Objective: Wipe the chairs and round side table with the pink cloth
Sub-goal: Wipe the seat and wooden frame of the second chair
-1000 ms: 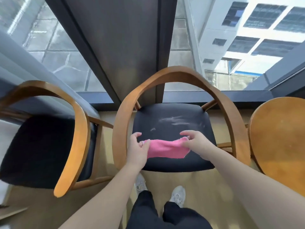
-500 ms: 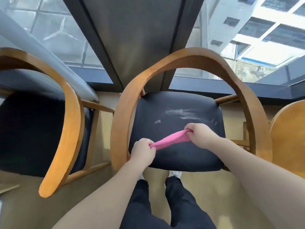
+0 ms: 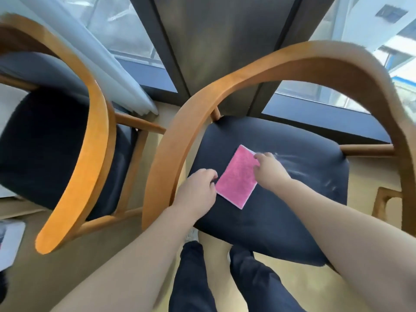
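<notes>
Flat pink rectangular cloth (image 3: 237, 176) lies on the dark padded seat (image 3: 270, 210) of the curved wooden armchair, left hand (image 3: 198, 190) pinching its near edge, right hand (image 3: 269, 168) pressing its far edge, so press flat and sweep across those pale streaks (image 3: 299, 163).

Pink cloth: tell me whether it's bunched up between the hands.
No, the pink cloth lies flat, folded into a rectangle, on the dark seat.
</notes>
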A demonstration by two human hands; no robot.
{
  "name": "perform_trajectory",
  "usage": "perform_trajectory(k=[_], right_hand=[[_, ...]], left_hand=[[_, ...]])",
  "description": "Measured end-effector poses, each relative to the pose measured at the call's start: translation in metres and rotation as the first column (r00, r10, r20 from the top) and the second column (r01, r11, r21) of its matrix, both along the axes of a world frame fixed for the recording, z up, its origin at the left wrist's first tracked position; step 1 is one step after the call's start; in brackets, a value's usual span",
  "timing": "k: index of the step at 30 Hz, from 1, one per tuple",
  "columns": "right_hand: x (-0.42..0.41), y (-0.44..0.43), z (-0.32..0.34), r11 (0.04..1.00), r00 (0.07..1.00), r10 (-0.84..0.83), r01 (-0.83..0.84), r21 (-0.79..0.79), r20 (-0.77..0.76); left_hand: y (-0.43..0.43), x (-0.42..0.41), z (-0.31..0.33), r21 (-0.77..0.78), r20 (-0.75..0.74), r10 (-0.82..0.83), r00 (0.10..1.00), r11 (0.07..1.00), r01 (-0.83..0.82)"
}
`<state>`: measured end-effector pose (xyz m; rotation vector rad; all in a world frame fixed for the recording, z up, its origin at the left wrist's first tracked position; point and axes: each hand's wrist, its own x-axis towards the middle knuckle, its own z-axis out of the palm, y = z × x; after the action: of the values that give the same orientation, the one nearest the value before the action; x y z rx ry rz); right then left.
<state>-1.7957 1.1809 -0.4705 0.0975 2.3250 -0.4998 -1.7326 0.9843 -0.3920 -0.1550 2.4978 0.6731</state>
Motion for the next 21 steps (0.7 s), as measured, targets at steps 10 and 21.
perform_trajectory(k=[10,21], right_hand=[[0.045,-0.045,-0.043,0.985,0.986,-0.166,0.166,-0.041,-0.016],[0.066,-0.086,-0.121,0.964,0.962,-0.076,0.138,0.229,-0.263]], left_hand=[[-0.056,-0.080,0.002,-0.300,-0.252,-0.434,0.865,0.885,0.356],[-0.080,-0.087,-0.028,-0.245,-0.449,-0.391,0.804,0.919,0.310]])
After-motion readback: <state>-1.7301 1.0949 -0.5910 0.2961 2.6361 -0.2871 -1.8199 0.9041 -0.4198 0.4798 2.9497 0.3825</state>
